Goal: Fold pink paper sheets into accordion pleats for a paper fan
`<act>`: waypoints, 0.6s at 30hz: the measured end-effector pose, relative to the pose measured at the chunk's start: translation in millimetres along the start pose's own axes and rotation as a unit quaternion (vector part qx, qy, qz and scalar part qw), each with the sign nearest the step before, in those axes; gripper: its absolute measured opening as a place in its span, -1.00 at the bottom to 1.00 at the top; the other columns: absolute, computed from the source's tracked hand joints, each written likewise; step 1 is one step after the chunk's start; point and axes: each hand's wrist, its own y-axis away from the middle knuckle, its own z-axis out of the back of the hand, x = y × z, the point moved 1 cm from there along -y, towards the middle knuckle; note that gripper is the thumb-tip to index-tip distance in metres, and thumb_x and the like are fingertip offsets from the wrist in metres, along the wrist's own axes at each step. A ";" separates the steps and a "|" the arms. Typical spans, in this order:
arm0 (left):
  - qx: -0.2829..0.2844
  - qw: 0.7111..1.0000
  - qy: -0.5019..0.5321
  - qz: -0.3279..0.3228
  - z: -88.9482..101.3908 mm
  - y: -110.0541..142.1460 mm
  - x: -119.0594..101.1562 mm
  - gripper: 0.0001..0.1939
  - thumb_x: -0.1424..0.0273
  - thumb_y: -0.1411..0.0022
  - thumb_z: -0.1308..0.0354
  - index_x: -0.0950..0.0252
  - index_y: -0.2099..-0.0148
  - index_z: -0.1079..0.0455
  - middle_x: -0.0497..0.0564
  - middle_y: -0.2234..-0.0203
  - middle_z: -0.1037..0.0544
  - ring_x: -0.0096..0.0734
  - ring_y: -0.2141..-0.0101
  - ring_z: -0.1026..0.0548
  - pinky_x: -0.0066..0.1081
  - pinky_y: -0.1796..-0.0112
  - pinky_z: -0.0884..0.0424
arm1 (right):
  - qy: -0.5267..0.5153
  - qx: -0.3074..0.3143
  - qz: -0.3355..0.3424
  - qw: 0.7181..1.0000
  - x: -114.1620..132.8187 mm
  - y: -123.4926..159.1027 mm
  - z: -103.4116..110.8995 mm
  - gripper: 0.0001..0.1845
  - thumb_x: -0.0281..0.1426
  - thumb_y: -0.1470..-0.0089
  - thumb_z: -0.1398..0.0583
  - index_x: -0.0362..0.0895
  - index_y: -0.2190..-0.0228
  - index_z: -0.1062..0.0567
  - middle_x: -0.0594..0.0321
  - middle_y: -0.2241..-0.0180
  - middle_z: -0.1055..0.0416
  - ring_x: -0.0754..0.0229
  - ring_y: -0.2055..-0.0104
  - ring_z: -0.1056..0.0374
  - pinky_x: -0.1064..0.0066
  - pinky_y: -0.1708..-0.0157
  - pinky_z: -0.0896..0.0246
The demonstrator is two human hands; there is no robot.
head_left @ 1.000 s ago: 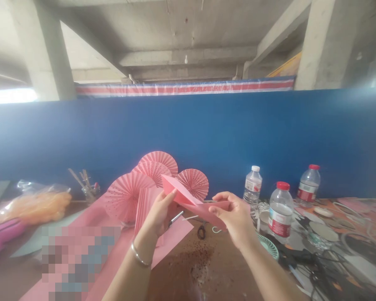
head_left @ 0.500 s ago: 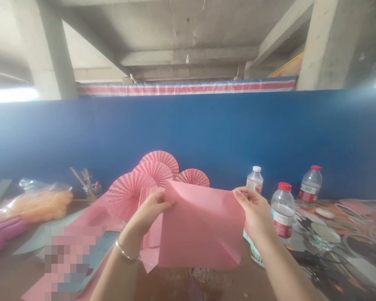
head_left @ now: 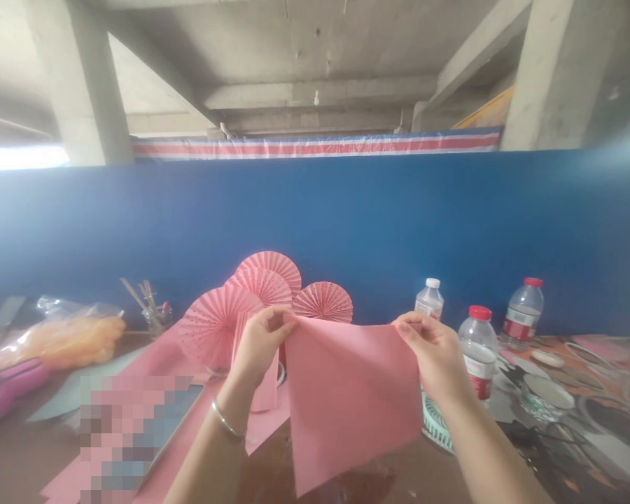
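A sheet of pink paper (head_left: 353, 399) hangs in front of me, held up by its two top corners. My left hand (head_left: 265, 343) pinches the upper left corner between thumb and fingers; a silver bangle circles that wrist. At the upper right corner, my right hand (head_left: 435, 350) grips the paper the same way. Behind the left hand stand several round pleated pink paper fans (head_left: 218, 325), some with punched holes along the folds. More pink paper (head_left: 265, 427) lies beneath that hand, partly covered by it. The sheet's lower edge hangs free above the brown table.
Plastic bottles (head_left: 477, 346) stand at the right, near a pale green basket-like item (head_left: 437, 423), a paper cup (head_left: 546, 399) and dark cables. On the left are a bag of orange material (head_left: 78, 339), a jar of sticks (head_left: 156, 315) and a pixelated phone-like object. A blue partition (head_left: 315, 217) rises behind.
My left hand has moved up to the sheet's top corner and slightly right. The sheet now hangs more tilted, its lower left corner lower than before. Both hands keep hold of it.
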 end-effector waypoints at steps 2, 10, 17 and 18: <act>-0.021 0.999 -0.036 -0.001 3.4 -0.5 3.1 -0.76 0.32 0.08 -0.25 0.34 0.34 -0.40 0.00 0.48 -0.50 -0.39 0.42 -0.44 -0.48 0.39 -0.32 | 0.036 -0.017 -0.019 0.999 -6.4 -3.8 2.8 -0.72 -0.15 0.10 -0.17 -0.13 0.52 -0.45 0.28 0.61 -0.37 0.19 0.54 -0.26 0.41 0.56 -0.11; -0.012 0.984 -0.166 -0.059 -19.7 21.6 -23.5 -0.90 0.35 0.00 -0.18 0.25 0.39 -0.43 -0.07 0.54 -0.49 -0.41 0.48 -0.41 -0.50 0.47 -0.28 | 0.230 0.020 0.260 0.937 11.6 17.0 -17.5 -0.81 -0.43 -0.04 -0.06 -0.12 0.30 -0.44 0.14 0.28 -0.39 0.11 0.20 -0.28 0.28 0.20 -0.17; 0.047 0.969 -0.189 -0.150 -48.5 58.1 -49.0 -0.89 0.43 -0.04 -0.13 0.17 0.39 -0.48 -0.08 0.50 -0.52 -0.37 0.46 -0.41 -0.43 0.40 -0.30 | 0.160 0.069 0.237 0.956 44.8 49.9 -34.8 -0.88 -0.51 -0.02 -0.03 -0.11 0.41 -0.35 0.23 0.41 -0.36 0.21 0.34 -0.28 0.40 0.33 -0.19; 0.053 0.969 -0.186 -0.150 -49.4 60.2 -50.2 -0.89 0.44 -0.04 -0.13 0.16 0.39 -0.48 -0.08 0.50 -0.52 -0.37 0.46 -0.41 -0.43 0.41 -0.31 | 0.158 0.066 0.231 0.958 45.0 50.4 -34.2 -0.88 -0.52 -0.01 -0.03 -0.10 0.44 -0.34 0.25 0.44 -0.35 0.22 0.37 -0.28 0.42 0.35 -0.18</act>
